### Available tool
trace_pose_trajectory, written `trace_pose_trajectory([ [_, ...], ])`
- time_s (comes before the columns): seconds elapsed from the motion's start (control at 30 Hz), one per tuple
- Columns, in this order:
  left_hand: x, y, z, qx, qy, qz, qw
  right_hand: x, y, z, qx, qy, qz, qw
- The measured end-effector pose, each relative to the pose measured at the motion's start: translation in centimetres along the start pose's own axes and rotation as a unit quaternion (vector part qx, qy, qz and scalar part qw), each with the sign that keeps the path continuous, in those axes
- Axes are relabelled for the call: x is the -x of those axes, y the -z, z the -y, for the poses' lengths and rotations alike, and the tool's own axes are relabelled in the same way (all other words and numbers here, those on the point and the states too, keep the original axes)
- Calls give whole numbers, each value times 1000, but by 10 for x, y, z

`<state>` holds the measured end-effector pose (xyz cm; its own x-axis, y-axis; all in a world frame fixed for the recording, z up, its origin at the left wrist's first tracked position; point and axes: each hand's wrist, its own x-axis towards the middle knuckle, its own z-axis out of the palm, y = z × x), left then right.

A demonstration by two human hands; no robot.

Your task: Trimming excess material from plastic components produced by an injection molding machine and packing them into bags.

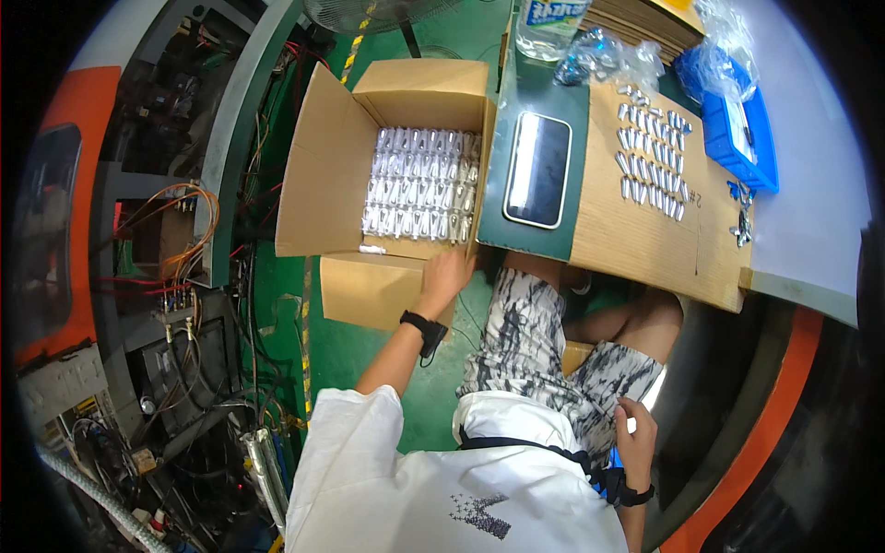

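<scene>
Left hand is what I see first, spread loosely on the near flap of the big open brown cardboard box, gripping nothing. Inside that box lie neat rows of glossy clear-wrapped small metal pieces; I judge this a packing step, needing more pieces from the cardboard-covered tabletop right of the box. Right hand rests on my lap, pinching something small and pale.

The bottle is cut by the top edge, and the right hand hides a small white piece against the shorts.
</scene>
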<state>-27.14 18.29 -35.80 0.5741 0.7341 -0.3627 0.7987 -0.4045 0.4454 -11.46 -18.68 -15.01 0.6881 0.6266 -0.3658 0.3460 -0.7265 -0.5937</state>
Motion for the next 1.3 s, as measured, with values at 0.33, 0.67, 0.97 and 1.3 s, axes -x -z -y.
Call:
trace_pose_trajectory([
  [0.33, -34, -2, 49, 110, -15, 108, 988, 22, 9, -41, -28, -33, -1, 999],
  [0.67, -22, 35, -2, 196, 88, 226, 950, 33, 16, -82, -67, -46, -21, 996],
  [0.97, 27, -8, -28, -187, -187, -199, 944, 26, 24, -101, -107, -47, -50, 992],
  [1.3, 25, -18, -58, -382, -157, -37, 910, 10, 37, -108, -91, -12, -68, 993],
])
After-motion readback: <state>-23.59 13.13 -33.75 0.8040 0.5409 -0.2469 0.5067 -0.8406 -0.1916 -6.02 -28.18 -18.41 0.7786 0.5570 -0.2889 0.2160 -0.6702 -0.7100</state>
